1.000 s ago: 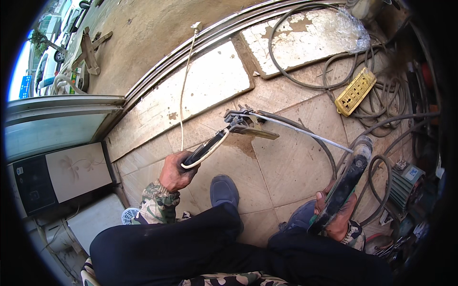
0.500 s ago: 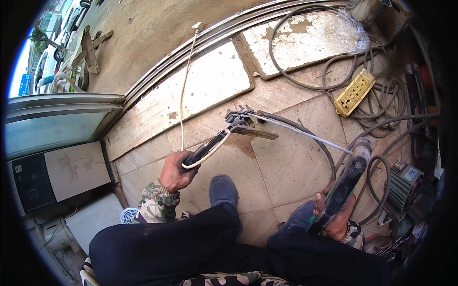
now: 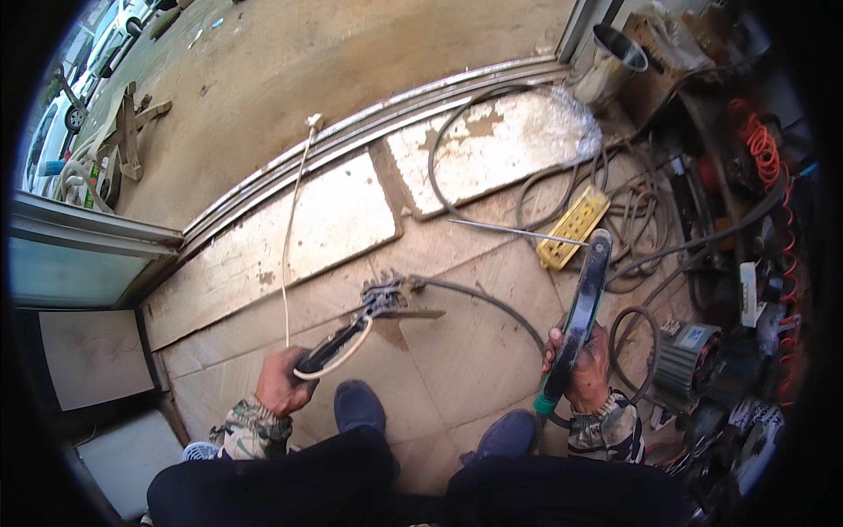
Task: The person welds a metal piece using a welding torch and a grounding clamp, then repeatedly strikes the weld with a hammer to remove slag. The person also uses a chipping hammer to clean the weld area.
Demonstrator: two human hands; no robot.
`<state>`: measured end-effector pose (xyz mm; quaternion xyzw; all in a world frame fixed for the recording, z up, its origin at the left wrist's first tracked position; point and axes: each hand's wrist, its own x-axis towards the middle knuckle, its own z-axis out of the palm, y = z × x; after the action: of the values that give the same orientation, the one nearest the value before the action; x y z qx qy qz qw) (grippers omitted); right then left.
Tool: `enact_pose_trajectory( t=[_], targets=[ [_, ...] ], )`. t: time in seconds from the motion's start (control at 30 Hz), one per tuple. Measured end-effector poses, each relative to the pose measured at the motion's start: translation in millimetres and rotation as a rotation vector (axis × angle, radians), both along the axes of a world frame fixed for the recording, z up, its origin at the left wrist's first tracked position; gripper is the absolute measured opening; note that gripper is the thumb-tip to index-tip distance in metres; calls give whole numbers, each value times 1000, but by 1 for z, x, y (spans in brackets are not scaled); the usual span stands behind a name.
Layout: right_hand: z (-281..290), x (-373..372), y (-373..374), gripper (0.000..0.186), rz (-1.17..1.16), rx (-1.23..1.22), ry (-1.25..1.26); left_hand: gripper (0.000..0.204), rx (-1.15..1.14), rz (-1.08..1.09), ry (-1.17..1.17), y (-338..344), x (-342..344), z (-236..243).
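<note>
My left hand (image 3: 283, 382) is closed round a pair of black-handled pliers (image 3: 334, 345) with a cream loop along the grip. At the far end of the pliers is a dark cluster of metal parts (image 3: 384, 294) with a flat bar; a dark cable runs off to the right from there. How these parts join I cannot tell. My right hand (image 3: 587, 362) grips a black and green welding electrode holder (image 3: 575, 325), tilted upright. From its top a thin welding rod (image 3: 518, 232) points left, apart from the metal parts and passing in front of a yellow power strip.
The yellow power strip (image 3: 573, 227) lies among coiled dark cables at right. Two worn white boards (image 3: 281, 241) lie along the metal door track. An electric motor (image 3: 689, 358) stands at right, a metal bucket (image 3: 610, 66) at the back. A white cord (image 3: 294, 215) crosses the left board.
The rod's tip has come away from the metal parts on the pliers. My right hand has raised the holder more upright. My view has turned, shifting the scene left.
</note>
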<state>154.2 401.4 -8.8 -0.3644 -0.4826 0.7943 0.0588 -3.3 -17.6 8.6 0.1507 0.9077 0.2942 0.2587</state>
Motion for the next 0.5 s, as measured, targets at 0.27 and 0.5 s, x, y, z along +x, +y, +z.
enact_pose_trajectory(
  t=[0.27, 0.5],
  targets=[
    [3, -146, 70, 30, 93, 168, 72, 32, -8, -36, 56, -2, 11, -4],
    [-51, -339, 131, 36, 94, 56, 103, 40, -95, -90, 59, 0, 15, 5]
  ],
)
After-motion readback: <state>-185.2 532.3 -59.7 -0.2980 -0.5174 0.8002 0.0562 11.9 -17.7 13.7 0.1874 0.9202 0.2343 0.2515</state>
